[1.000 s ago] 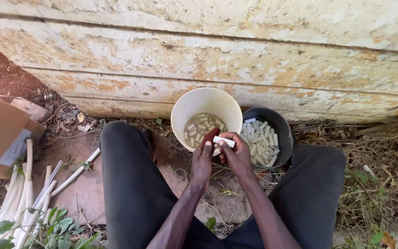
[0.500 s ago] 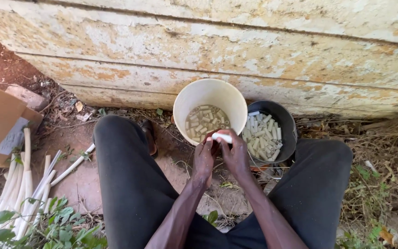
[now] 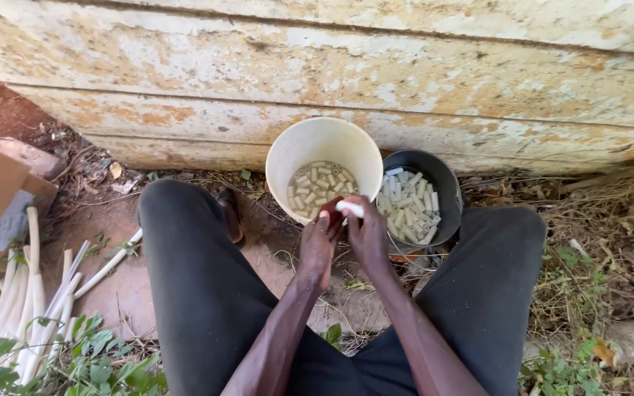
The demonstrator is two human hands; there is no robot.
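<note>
peeled stalks [image 3: 27, 308] at 9 o'clock, well clear | left hand [image 3: 320, 242] pinches white stalk piece [image 3: 349, 209] near end | right hand [image 3: 370, 233] grips its far end, over white bucket [image 3: 324, 170] rim at 12 | keep piece above rim | black pot [image 3: 420, 196] touching at 1 | wall [image 3: 332, 66] blocks 12, knees box sides

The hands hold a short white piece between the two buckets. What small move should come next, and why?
Probably shift the white piece slightly forward and release it into the white bucket. Both the left hand and right hand hold it right at that bucket's near rim, and similar cut pieces already lie inside.
</note>
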